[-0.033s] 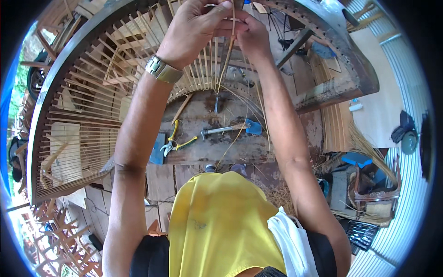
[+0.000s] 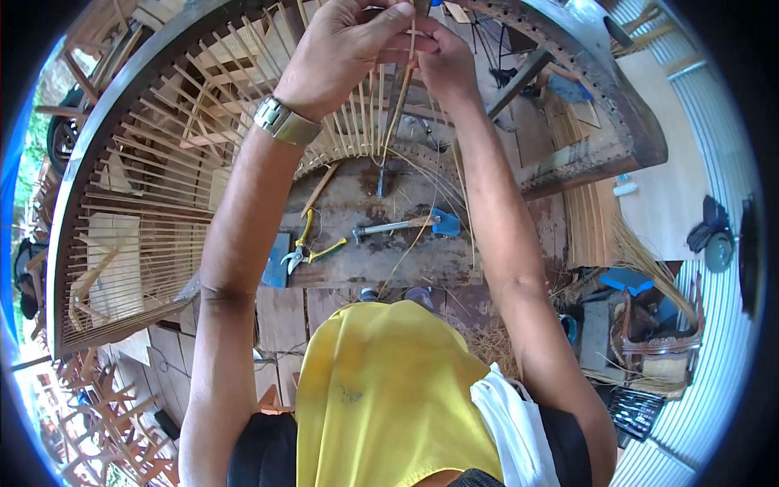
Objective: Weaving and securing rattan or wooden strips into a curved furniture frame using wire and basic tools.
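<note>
Ahead of me, my left hand [image 2: 341, 50] and my right hand [image 2: 447, 69] meet at the top of the view. Their fingers are closed round a thin strip of cane [image 2: 413, 42]. Part of each hand's fingertips is cut off by the upper edge. Around them curves a large wooden frame [image 2: 132, 99], with pale cane strands [image 2: 154, 213] strung across its left half. Its right side shows a row of bare holes. On the dark board below my hands lie yellow-handled pruning shears [image 2: 302, 247], a hammer [image 2: 395, 227] and a narrow blue-grey tool [image 2: 380, 183].
Near the shears lies a blue flat piece [image 2: 277, 261]; another blue piece [image 2: 445, 222] is by the hammer handle. Loose cane bundles [image 2: 649, 264] and a carved wooden chair part [image 2: 662, 339] are at the right. Bare wooden chair frames [image 2: 105, 422] crowd the lower left.
</note>
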Tool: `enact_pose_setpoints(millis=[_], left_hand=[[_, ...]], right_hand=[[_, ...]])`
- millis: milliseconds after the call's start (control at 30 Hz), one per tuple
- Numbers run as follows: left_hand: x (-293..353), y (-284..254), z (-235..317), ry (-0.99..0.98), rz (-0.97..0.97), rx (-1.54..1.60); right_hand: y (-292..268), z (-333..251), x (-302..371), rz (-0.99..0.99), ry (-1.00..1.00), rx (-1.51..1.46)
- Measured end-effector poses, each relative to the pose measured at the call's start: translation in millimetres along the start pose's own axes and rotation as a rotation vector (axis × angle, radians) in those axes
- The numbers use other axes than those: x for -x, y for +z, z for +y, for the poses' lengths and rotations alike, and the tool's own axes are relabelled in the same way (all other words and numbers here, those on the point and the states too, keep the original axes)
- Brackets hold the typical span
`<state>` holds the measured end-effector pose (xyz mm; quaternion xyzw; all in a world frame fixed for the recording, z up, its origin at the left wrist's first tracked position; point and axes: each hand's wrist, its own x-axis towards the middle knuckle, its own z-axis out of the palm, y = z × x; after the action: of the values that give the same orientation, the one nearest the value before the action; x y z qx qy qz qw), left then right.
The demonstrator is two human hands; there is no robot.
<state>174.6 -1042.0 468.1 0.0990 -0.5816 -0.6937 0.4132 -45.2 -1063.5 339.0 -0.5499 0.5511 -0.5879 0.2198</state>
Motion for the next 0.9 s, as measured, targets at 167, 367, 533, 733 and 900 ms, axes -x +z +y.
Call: enact_pose_setpoints(millis=[167,367,533,733,900], left_hand=[[20.5,-11.5,10.7,-0.053,0.016,-0.12],[49.5,-48.0,-10.7,-0.095,-0.077,-0.197],[42.2,-31.1,-0.6,-0.058,-0.087,-0.133],[29.6,-21.3,4.5,0.117,0.262,-0.592],[20.2,-10.3,14.1,0.15,0.181,-0.294]], right_hand=[[5.9,-12.9,9.6,-0.033,0.065,-0.008],[5.1,-23.2,9.9,-0.013,-0.006,0.088],[4.5,-23.7,13.6,0.1,-0.163,0.319],[23.1,-24.3,20.9,0.127,0.001,0.133],[20.1,-29.4,22.5,0.154,-0.106,0.405]])
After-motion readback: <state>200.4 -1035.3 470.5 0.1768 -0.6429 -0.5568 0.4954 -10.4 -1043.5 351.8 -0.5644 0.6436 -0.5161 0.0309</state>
